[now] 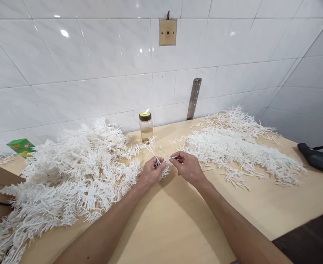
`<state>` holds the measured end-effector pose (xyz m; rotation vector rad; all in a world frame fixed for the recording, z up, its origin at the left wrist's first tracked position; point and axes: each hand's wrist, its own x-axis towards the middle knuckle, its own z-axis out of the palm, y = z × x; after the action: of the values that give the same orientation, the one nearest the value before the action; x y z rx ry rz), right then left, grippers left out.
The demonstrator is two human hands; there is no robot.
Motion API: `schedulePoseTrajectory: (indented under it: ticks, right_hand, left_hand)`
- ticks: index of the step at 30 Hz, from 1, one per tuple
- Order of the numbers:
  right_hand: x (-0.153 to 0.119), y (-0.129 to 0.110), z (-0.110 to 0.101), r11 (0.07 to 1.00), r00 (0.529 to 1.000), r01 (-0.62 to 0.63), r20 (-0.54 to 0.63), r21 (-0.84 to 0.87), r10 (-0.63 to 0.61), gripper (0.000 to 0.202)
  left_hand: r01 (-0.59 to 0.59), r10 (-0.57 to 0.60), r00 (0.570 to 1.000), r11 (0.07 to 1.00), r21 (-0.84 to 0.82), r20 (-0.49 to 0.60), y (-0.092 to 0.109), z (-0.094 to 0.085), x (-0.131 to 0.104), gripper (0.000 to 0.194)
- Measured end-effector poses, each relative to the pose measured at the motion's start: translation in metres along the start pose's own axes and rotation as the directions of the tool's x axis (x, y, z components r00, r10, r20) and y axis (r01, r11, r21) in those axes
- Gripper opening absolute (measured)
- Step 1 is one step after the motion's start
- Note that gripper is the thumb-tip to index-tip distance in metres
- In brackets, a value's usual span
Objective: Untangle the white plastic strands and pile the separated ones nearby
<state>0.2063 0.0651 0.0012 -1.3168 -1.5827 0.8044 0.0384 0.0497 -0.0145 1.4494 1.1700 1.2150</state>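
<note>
My left hand (153, 170) is closed on a white branching plastic sprig (164, 172), its thin twigs sticking out above and below the fingers. Close on its right, my right hand (187, 165) pinches white twig tips of what looks like the same sprig. Both hands are a little above the table, almost touching. To the left lies a large, tall heap of white branching sprigs (81, 172). On the right, a flatter pile of similar sprigs (241, 150) spreads over the wood. Whether the two hands hold one piece or two is hard to see.
A clear bottle (146, 128) with a dark and yellow lid stands behind my hands on the wooden table (161, 227). A perforated metal strip (194, 99) leans on the tiled wall. A green box (21, 147) is at far left, a black bag (319, 157) at far right.
</note>
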Motion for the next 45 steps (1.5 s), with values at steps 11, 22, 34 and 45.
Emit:
schedulePoseTrajectory:
  ticks: [11, 22, 34, 45]
  right_hand:
    - [-0.001, 0.002, 0.003, 0.995, 0.997, 0.073, 0.043, -0.062, -0.070, 0.018]
    - [-0.004, -0.006, -0.004, 0.997, 0.984, -0.049, 0.173, 0.053, 0.039, 0.028]
    - [-0.002, -0.002, -0.005, 0.981, 0.983, 0.165, 0.103, -0.105, -0.154, 0.020]
    - [0.001, 0.003, -0.004, 0.947, 0.986, 0.163, 0.011, -0.275, -0.167, 0.016]
  left_hand:
    - [0.030, -0.010, 0.993, 0.985, 0.171, -0.115, 0.010, -0.003, 0.001, 0.031]
    - [0.023, -0.002, 0.997, 0.963, 0.269, -0.079, 0.007, -0.002, 0.002, 0.030]
    - [0.039, -0.004, 0.993, 0.959, 0.281, -0.121, 0.002, -0.003, 0.004, 0.034]
    - [0.069, -0.058, 0.997, 0.956, 0.284, -0.045, 0.007, -0.001, 0.000, 0.030]
